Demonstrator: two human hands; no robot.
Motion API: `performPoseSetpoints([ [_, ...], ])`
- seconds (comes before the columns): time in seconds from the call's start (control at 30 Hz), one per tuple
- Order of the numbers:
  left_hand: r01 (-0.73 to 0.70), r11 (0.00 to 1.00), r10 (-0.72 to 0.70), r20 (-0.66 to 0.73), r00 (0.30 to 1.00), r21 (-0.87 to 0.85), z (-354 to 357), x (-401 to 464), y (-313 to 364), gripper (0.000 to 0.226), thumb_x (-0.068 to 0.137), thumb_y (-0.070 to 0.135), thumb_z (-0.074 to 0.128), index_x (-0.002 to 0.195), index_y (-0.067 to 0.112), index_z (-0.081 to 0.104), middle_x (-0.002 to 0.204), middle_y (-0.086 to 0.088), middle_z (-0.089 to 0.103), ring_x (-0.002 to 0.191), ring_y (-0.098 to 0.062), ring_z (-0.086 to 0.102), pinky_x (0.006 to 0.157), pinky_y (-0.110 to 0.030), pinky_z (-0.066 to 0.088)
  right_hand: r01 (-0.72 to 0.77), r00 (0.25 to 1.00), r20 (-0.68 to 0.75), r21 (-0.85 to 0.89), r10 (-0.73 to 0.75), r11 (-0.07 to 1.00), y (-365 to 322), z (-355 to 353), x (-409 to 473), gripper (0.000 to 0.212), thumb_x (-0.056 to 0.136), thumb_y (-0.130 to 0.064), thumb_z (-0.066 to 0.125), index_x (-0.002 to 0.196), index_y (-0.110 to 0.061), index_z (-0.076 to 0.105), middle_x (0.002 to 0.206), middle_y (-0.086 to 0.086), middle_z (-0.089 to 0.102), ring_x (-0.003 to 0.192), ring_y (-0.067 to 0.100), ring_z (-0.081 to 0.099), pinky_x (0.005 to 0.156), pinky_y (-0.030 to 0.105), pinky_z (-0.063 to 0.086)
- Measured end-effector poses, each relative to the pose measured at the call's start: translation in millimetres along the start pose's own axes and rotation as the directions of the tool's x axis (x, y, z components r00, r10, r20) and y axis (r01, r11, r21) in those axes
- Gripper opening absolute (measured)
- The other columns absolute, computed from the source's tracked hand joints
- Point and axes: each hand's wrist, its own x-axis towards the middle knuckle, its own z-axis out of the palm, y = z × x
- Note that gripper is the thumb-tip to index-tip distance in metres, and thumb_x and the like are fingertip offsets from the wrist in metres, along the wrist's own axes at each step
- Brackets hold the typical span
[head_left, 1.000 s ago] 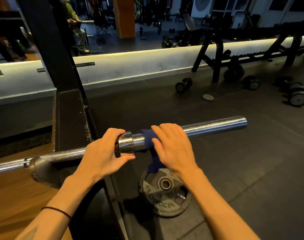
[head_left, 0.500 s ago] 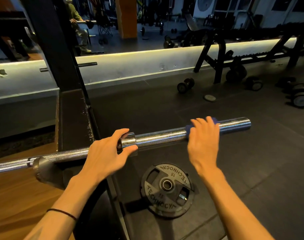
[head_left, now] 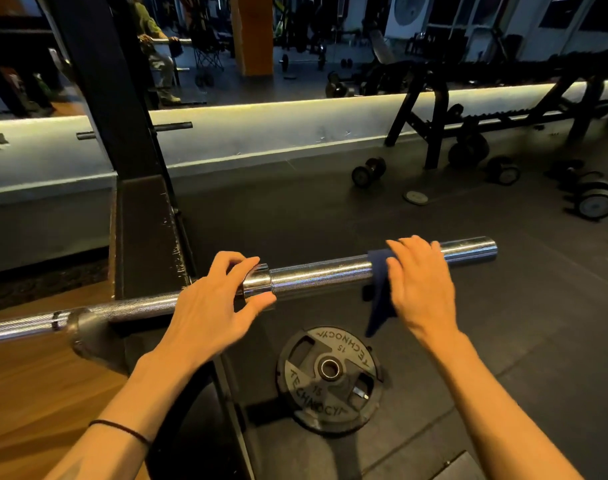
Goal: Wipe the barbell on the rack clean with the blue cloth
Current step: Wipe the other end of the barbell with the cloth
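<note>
A chrome barbell (head_left: 323,273) lies across the black rack (head_left: 141,233), its bare sleeve pointing right. My left hand (head_left: 212,306) grips the collar at the inner end of the sleeve, fingers over the top and thumb underneath. My right hand (head_left: 422,289) holds the blue cloth (head_left: 378,292) wrapped over the sleeve near its outer end. A tail of the cloth hangs down below the bar, left of my palm. The sleeve's tip sticks out past my fingers.
A black 15 weight plate (head_left: 330,379) lies flat on the rubber floor below the sleeve. Dumbbells (head_left: 368,171) and a small plate (head_left: 416,196) lie farther back by a dumbbell rack (head_left: 434,129). Wooden platform flooring (head_left: 36,393) is at the left. A mirror wall runs behind.
My right hand slid the cloth along the sleeve from beside the collar out toward the tip, then came back slightly left. My left hand stayed on the collar.
</note>
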Motion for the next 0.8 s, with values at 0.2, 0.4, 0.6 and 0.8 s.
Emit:
performPoseSetpoints([
  [0.2, -0.063, 0.998, 0.063, 0.064, 0.996, 0.004, 0, -1, -8, 0.089, 0.074, 0.061, 0.072, 0.145, 0.02, 0.039, 0.131, 0.002, 0.047, 0.084, -0.018, 0.066, 0.068, -0.038, 0.059, -0.342, 0.939, -0.061, -0.039, 0.34, 0.939, 11, 8, -2, 0.054, 0.102, -0.028, 0.023, 0.136, -0.001, 0.055, 0.143, 0.02, 0.051, 0.144, 0.043, 0.033, 0.119, 0.058, 0.024],
  [0.4, -0.041, 0.996, 0.044, 0.039, 0.998, -0.077, 0, -3, -3, 0.082, 0.068, 0.038, 0.088, 0.135, 0.023, 0.044, 0.128, 0.006, 0.054, 0.095, -0.017, 0.065, 0.079, -0.029, 0.052, -0.092, 0.993, -0.07, 0.089, 0.099, 0.992, -101, 25, -20, 0.04, 0.102, -0.024, 0.04, 0.134, -0.009, 0.059, 0.14, 0.009, 0.055, 0.143, 0.036, 0.038, 0.12, 0.055, 0.023],
  [0.6, -0.053, 0.962, 0.052, 0.012, 0.999, 0.266, -4, -10, -12, 0.085, 0.076, 0.07, 0.059, 0.147, 0.025, 0.043, 0.087, 0.002, 0.065, 0.072, -0.02, 0.063, 0.068, -0.04, 0.051, 0.242, 0.97, 0.002, 0.105, -0.244, 0.964, -108, 17, -12, 0.037, 0.101, -0.029, 0.046, 0.126, -0.008, 0.064, 0.115, 0.01, 0.063, 0.109, 0.033, 0.058, 0.102, 0.048, 0.042],
  [0.8, 0.04, 0.959, -0.032, -0.033, 0.999, 0.281, -4, -17, -15, 0.084, 0.08, 0.087, 0.036, 0.122, 0.018, 0.062, 0.087, 0.005, 0.063, 0.075, -0.015, 0.06, 0.075, -0.038, 0.05, -0.015, 1.0, -0.016, 0.035, 0.016, 0.999, 4, -1, -2, 0.043, 0.102, -0.031, 0.038, 0.124, -0.003, 0.063, 0.119, 0.014, 0.061, 0.113, 0.037, 0.056, 0.103, 0.053, 0.041],
])
